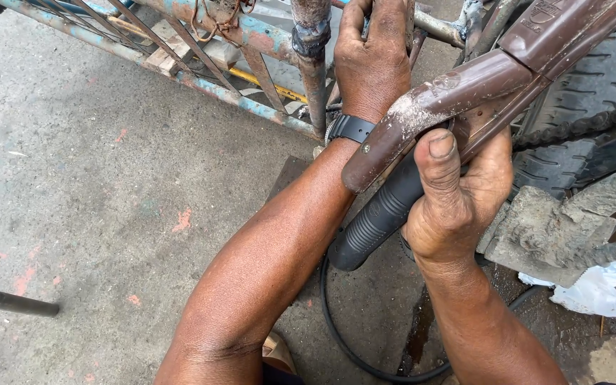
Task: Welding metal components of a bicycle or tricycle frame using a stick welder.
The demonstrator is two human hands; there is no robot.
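Two bare hands work at a rusted metal frame: the right hand has its fingers closed around a black ribbed handle beneath a brown metal bar, while the left hand grips an upright rusty post just above.

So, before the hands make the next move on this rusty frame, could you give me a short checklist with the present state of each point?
1. Right hand has a firm hold on the black ribbed handle: ok, fingers wrap it.
2. Left hand steadies the rusty upright tube: ok, it grips beside the tube.
3. Black cable lies free on the ground: ok, loose curve, no kink visible.
4. Tool's working tip in sight: cannot tell, hidden behind the brown chain guard.
5. Hand protection: not ok, both hands bare.
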